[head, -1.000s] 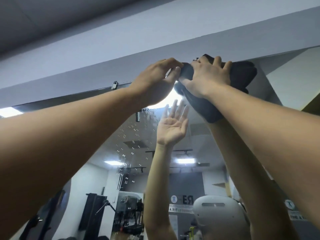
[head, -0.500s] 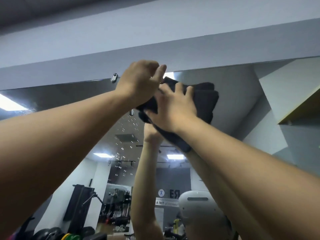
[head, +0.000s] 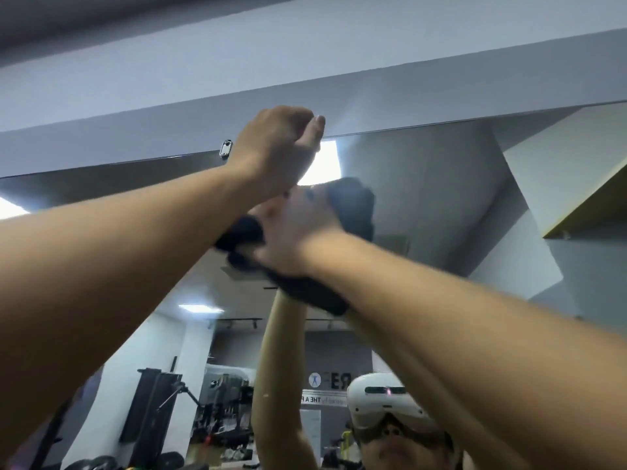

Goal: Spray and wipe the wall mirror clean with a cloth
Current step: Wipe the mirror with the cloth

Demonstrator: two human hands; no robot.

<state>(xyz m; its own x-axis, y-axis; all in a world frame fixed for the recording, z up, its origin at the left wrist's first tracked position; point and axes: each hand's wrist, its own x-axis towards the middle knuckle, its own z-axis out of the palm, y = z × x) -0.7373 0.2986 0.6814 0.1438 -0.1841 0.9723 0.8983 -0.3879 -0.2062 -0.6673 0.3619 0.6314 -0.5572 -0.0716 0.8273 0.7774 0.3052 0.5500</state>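
Pale grey wall band (head: pixel 339 106) under a dim ceiling (head: pixel 84 15), small metal clip (head: pixel 225 148) below it, bright ceiling light panels (head: pixel 200 308), dark gym equipment (head: pixel 224 412) against white walls, yellow-edged panel (head: pixel 583 184) at right

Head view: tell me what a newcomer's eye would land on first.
Two bare forearms reach up the middle of the frame. The right hand presses a dark cloth against the wall mirror near its top edge, while the left hand, fingers curled, sits just above it. At the bottom right, the mirror reflects a white headset.
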